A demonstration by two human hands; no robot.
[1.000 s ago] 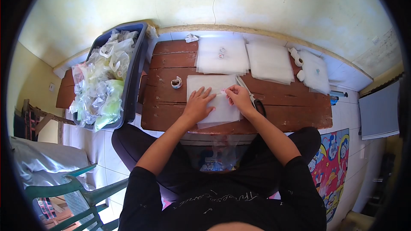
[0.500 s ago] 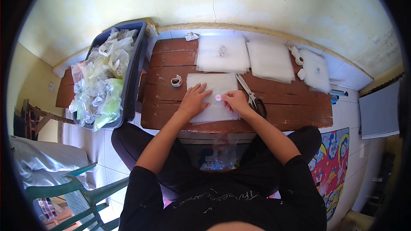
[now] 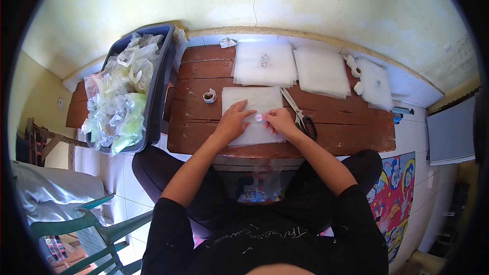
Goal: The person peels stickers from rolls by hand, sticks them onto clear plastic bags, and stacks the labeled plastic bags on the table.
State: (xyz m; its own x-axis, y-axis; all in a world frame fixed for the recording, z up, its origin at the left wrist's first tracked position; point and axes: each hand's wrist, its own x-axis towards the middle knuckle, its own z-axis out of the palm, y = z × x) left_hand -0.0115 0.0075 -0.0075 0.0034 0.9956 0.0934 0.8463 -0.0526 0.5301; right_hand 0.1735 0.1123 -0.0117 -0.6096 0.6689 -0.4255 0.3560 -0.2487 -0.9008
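Observation:
A stack of clear plastic bags (image 3: 260, 98) lies in front of me on the brown wooden table (image 3: 198, 130). My left hand (image 3: 234, 121) rests on its left side, fingers stretched out. With thumb and forefinger, my right hand (image 3: 278, 121) pinches the edge of a small round sticker (image 3: 259, 117), white with pink print, over the middle of the stack. Whether the sticker lies flat on the plastic I cannot tell. To the right of the stack are scissors (image 3: 300, 114) with black handles. A small sticker roll (image 3: 209, 96) stands to its left.
More stacks of plastic bags (image 3: 321, 71) lie along the back, one with a small roll (image 3: 264, 61) on top. White rolls (image 3: 352, 66) are at the right. A dark tub (image 3: 162, 71) full of crumpled plastic stands left. A green chair (image 3: 107, 231) is at lower left.
My left hand has shifted slightly, its fingers coming nearer the sticker. My right hand and the sticker have moved only a touch to the left and down.

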